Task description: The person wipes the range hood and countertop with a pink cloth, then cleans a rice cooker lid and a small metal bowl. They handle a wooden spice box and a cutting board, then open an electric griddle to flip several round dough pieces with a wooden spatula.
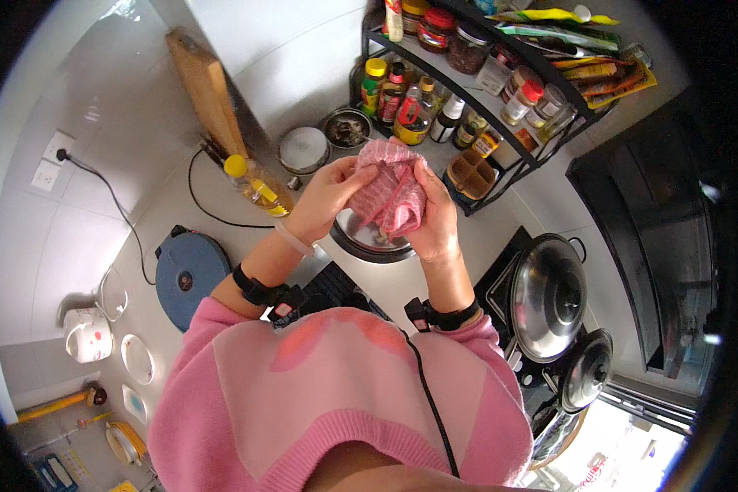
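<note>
Between both hands I hold a bunched pink cloth (393, 190) with pale stripes. My left hand (332, 197) pinches its left side, thumb on top. My right hand (436, 212) grips the right side, with the fingers partly hidden behind the folds. Beneath the cloth is a round vessel (372, 253) with a dark rim and a shiny, pale inside or lid. The cloth and my hands cover its far part, so I cannot tell whether they touch it.
Beyond my hands stand a white-topped round container (304, 149), a metal bowl (348, 128) and a black rack (443, 67) of bottles and jars. An oil bottle (259, 187) and blue round appliance (192, 280) are left. Lidded pans (550, 298) sit on the stove, right.
</note>
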`<state>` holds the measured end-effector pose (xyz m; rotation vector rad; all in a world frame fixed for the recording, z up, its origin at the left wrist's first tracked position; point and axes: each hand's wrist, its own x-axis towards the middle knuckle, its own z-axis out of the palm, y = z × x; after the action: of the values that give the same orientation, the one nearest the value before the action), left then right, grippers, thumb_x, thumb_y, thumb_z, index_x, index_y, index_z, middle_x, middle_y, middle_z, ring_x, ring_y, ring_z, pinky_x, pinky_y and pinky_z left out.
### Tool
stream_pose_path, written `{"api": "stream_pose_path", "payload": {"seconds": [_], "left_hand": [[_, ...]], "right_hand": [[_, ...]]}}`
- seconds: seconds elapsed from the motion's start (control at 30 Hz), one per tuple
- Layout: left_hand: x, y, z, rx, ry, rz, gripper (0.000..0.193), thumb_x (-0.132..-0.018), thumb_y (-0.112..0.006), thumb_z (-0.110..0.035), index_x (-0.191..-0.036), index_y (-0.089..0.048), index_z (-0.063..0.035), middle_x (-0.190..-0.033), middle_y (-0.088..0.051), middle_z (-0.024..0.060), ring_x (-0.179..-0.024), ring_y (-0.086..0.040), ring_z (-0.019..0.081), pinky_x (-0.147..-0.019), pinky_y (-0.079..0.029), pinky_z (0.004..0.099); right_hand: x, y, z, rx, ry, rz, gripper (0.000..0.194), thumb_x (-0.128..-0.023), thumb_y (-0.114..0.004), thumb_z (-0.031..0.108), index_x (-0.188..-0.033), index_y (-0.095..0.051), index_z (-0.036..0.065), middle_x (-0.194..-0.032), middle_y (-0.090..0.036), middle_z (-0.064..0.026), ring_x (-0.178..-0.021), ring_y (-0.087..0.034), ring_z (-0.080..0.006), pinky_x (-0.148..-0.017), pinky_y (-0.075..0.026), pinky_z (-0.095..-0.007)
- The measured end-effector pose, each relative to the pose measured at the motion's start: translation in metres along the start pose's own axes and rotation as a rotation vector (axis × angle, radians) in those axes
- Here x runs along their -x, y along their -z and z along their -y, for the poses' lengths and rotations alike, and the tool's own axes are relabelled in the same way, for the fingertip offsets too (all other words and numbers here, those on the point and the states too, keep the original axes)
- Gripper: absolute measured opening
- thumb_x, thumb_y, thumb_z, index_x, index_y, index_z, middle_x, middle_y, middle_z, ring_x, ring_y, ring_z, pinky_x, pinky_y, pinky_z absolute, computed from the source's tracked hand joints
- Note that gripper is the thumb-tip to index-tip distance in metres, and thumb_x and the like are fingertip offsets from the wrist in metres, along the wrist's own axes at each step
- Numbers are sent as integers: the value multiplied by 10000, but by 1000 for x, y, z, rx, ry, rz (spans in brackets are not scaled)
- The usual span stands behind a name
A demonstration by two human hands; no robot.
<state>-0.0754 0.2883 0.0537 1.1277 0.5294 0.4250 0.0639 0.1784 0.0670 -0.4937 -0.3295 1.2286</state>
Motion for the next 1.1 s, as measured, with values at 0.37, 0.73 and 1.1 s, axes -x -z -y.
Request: {"api": "stream_pose_path", "payload": {"seconds": [0.37,0.73,1.1], "left_hand": [[90,85,-57,292,-345,-223,223,-955,-571,-188,-1121,-585,-40,-994,-639,25,-890,-617,110,-792,-504,266],[186,132,-76,-448,-631,-256,271,-907,-598,-106,-1160,-578,-11,-1122,-603,86,-1006,-586,165,-890,-452,283],[260,175,-85,-484,-718,-463,541,-886,-619,-54,-1383,-404,-67,-1245,-542,110,-1056,-580,185,-855,-493,300]], "right_hand": [[-2,-29,-84,484,-35,-48,432,-969,-526,212,-1359,-442,45,-1178,-567,-87,-1059,-575,-188,-880,-499,-397],[8,-144,-227,97,-92,200,463,-984,-421,493,-1252,-508,125,-1140,-606,-26,-998,-586,-139,-808,-474,-322],[-82,-238,-126,327,452,197,311,-978,-506,361,-1121,-560,90,-909,-628,-1,-749,-603,-102,-621,-488,-258]]}}
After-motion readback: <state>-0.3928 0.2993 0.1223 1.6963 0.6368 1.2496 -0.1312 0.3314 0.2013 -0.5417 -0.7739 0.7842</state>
